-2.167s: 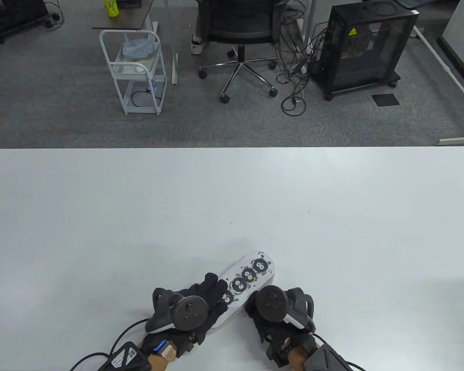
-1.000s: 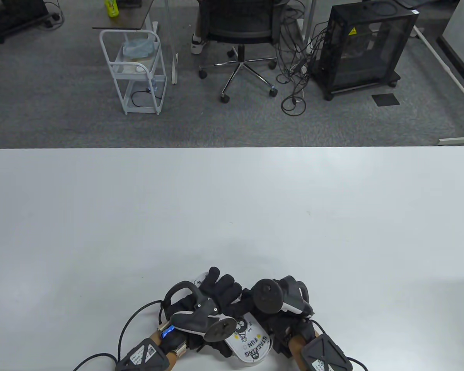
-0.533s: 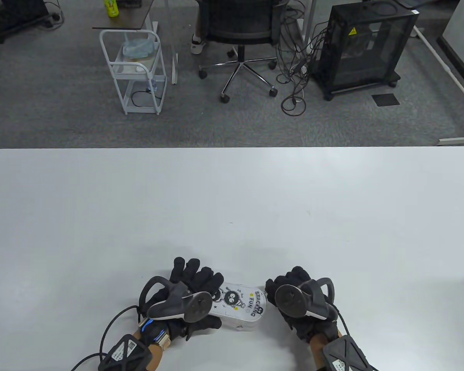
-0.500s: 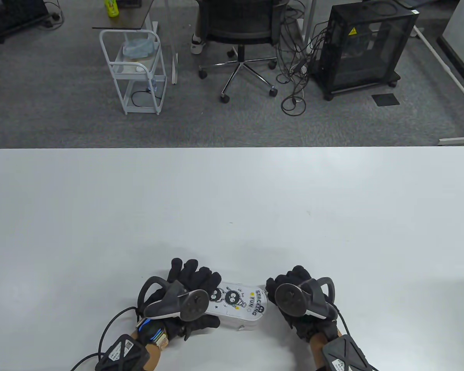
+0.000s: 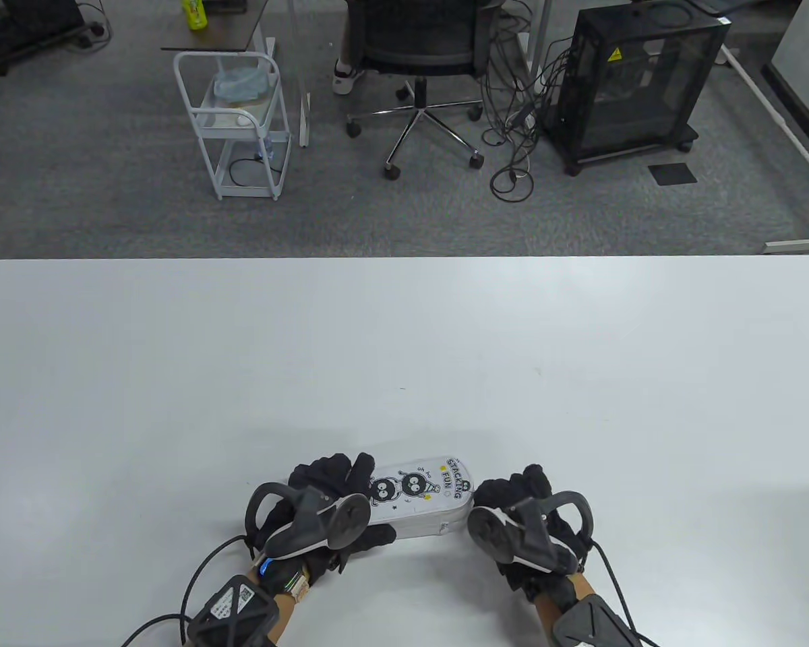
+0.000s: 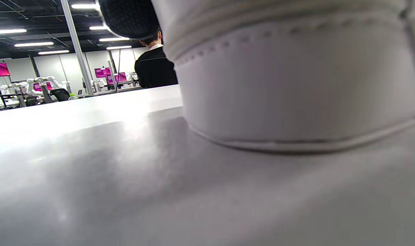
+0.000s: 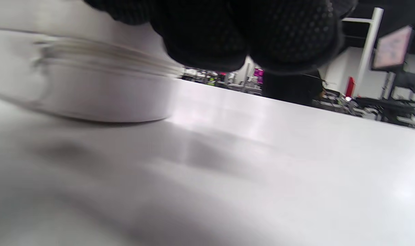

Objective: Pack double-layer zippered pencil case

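Note:
The white pencil case [image 5: 418, 499] with black cartoon figures and "STACKING FUN" print lies crosswise on the white table [image 5: 404, 337] near the front edge. My left hand [image 5: 367, 502] grips its left end, fingers [image 5: 340, 472] over the top and thumb along the near side. My right hand [image 5: 505, 495] has curled fingers right at the case's right end; I cannot tell if they hold it. The left wrist view shows the case's stitched side [image 6: 296, 85] resting on the table under a fingertip [image 6: 129, 17]. The right wrist view shows the case [image 7: 101, 95] left of the curled fingers [image 7: 228, 34].
Only the case and my hands are on the table. Beyond its far edge on the floor stand a white wire cart [image 5: 239, 121], an office chair [image 5: 418, 60] and a black cabinet [image 5: 630, 81].
The case lay diagonally with a row of figures up, was lifted and turned over, and now lies crosswise. In the last half second it slid slightly away, its right end swinging farther.

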Available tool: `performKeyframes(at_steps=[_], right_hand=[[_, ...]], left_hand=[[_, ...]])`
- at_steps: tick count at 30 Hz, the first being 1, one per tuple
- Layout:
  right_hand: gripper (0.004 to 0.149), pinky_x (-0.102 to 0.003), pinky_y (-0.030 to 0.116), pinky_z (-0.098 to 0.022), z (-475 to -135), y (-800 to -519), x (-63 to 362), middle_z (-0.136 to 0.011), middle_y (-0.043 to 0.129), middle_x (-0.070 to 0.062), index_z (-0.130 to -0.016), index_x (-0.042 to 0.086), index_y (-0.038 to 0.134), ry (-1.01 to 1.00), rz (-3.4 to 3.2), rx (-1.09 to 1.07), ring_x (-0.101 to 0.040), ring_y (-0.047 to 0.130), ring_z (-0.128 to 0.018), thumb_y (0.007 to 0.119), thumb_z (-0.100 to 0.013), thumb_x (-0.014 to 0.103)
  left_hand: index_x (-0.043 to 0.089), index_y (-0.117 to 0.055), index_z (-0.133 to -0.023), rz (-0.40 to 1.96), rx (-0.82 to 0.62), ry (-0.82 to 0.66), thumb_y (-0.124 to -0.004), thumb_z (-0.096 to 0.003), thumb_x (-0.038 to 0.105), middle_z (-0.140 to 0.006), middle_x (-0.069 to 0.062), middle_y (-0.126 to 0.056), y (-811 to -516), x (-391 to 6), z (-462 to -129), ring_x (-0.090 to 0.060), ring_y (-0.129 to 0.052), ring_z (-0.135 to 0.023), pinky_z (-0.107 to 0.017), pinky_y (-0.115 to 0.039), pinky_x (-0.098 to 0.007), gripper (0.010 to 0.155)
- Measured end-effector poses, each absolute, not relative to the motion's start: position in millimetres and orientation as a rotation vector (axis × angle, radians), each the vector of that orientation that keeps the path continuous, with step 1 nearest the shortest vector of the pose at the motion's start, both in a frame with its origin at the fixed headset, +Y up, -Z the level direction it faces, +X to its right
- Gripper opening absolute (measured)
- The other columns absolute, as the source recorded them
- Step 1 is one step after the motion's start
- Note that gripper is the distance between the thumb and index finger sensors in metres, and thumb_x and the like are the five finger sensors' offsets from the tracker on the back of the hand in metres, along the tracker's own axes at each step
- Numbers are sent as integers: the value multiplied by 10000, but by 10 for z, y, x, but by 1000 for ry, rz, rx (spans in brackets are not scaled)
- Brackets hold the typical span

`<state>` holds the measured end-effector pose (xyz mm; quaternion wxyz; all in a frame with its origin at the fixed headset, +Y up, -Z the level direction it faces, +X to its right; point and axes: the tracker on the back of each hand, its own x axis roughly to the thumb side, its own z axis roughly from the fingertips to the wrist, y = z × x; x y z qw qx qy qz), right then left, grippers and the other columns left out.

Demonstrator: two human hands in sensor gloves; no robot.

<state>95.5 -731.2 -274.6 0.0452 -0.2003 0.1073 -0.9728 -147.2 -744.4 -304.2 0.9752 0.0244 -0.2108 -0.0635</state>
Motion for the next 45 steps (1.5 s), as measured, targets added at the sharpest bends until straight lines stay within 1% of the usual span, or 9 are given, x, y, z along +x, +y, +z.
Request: performKeyframes(at_steps=[3, 7, 11, 16, 22, 26, 31, 38, 45], right_hand=[[483, -497, 659, -614, -2591, -7300, 674, -408, 953, 36, -676, 1, 825, 303, -2973, -781, -211, 953, -394, 729, -427, 403], [489, -483, 694, -591, -2483, -7298, 410, -339, 955, 47, -594, -30, 850, 382, -2846, -728, -199, 965, -339, 733, -419, 410], [500, -491, 679, -597, -2536, -7321, 503, -385, 962, 40, -631, -25, 827, 291, -3020, -710, -209, 966, -378, 737, -432, 425], [533, -504, 663, -614, -2539, -7282, 594, -462, 1002, 34, -683, 31, 842, 258, -3074, -790, -233, 986, -459, 731, -427, 485], [533, -501, 646, -628, -2472, -7085, 725, -502, 1003, 22, -746, 105, 857, 463, -3090, -875, -239, 976, -492, 726, -424, 509], [584, -542, 567, -672, -2578, -6943, 1093, -758, 937, -42, -870, 139, 786, 647, -3161, -657, -309, 903, -701, 707, -434, 519], [704, -608, 427, -711, -2819, -7074, 1716, -1034, 702, -135, -1016, 152, 613, 563, -3268, -250, -411, 700, -917, 689, -436, 544], [745, -631, 391, -712, -2996, -7365, 2215, -1083, 624, -174, -1041, 148, 572, 314, -3348, 143, -459, 622, -960, 682, -432, 562], [735, -631, 402, -711, -3004, -7384, 2225, -1073, 654, -166, -1033, 151, 595, 290, -3373, 150, -453, 645, -955, 683, -431, 562]], left_hand=[[283, -359, -1038, -152, 48, -410, -507, -275, 962, -1032, -153, -614, -7444, -1465, -3036, -388, -781, -898, -670, -664, -539, 1032], [257, -343, -1034, -204, 55, -448, -495, -278, 945, -1030, -171, -607, -7451, -1446, -3016, -415, -768, -904, -673, -647, -565, 1034], [238, -347, -1035, -207, 59, -443, -487, -292, 936, -1034, -170, -600, -7453, -1438, -2996, -421, -759, -917, -680, -640, -573, 1029], [228, -299, -1054, -138, 13, -412, -514, -336, 879, -1090, -161, -491, -7464, -1463, -2920, -457, -617, -1013, -726, -543, -617, 993], [265, -276, -1050, -175, 153, -481, -506, -338, 842, -1126, -104, -463, -7272, -1567, -2796, -422, -579, -1055, -747, -499, -627, 945], [264, -361, -1044, -26, 254, -461, -500, -333, 834, -1105, -84, -547, -7020, -1851, -2776, -403, -647, -1029, -741, -524, -620, 922], [252, -430, -1036, 10, 257, -322, -521, -355, 813, -1085, -80, -605, -6988, -2298, -2891, -405, -688, -1009, -733, -535, -624, 887], [246, -482, -1025, 50, 136, -172, -541, -371, 793, -1068, -79, -654, -7207, -2609, -3077, -407, -721, -992, -727, -547, -627, 855], [247, -515, -1017, 47, 149, -195, -553, -386, 776, -1057, -71, -685, -7178, -2552, -3063, -401, -739, -987, -726, -550, -630, 824]])
